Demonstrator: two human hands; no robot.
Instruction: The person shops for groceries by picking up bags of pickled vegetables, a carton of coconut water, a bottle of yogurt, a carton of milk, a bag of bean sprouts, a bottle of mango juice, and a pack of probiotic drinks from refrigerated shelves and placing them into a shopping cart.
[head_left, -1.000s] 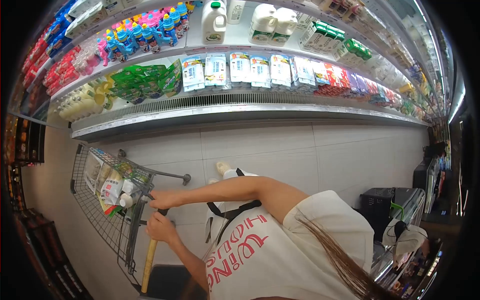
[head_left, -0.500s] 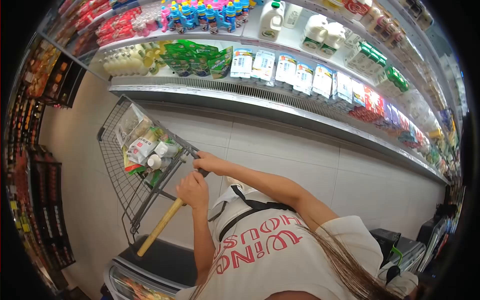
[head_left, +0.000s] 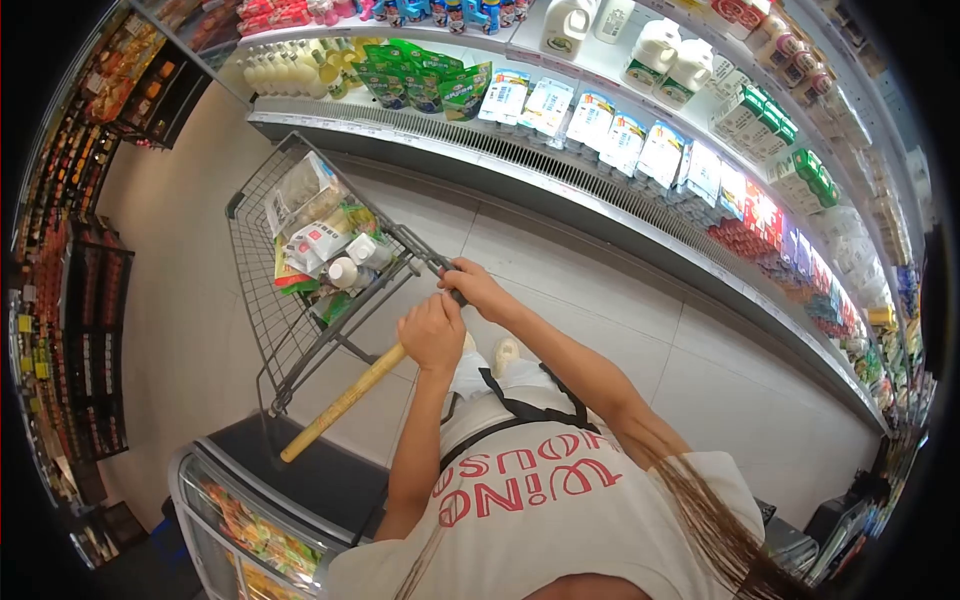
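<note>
My left hand [head_left: 432,333] is closed around the handle bar [head_left: 345,403] of a shopping cart, where the bar's yellow, wood-like length meets the grip. Just beyond it, my right hand [head_left: 474,289] wraps the upper end of the same bar, near the cart frame's corner. The wire shopping cart [head_left: 262,268] stands ahead and to the left. In it lie a clear bag [head_left: 303,190], a white and red packet [head_left: 316,246], white-capped bottles [head_left: 343,272] and some green packages.
A refrigerated shelf [head_left: 560,172] runs along the top and right, with milk jugs [head_left: 569,27], cartons and green pouches [head_left: 466,92]. A dark-topped freezer case [head_left: 300,490] stands near the cart's lower left. Dark shelves [head_left: 95,340] line the far left.
The cart and both hands appear farther right and higher in view. More of the freezer case shows at the lower left, and my feet are now visible. Both hands still grip the bar.
</note>
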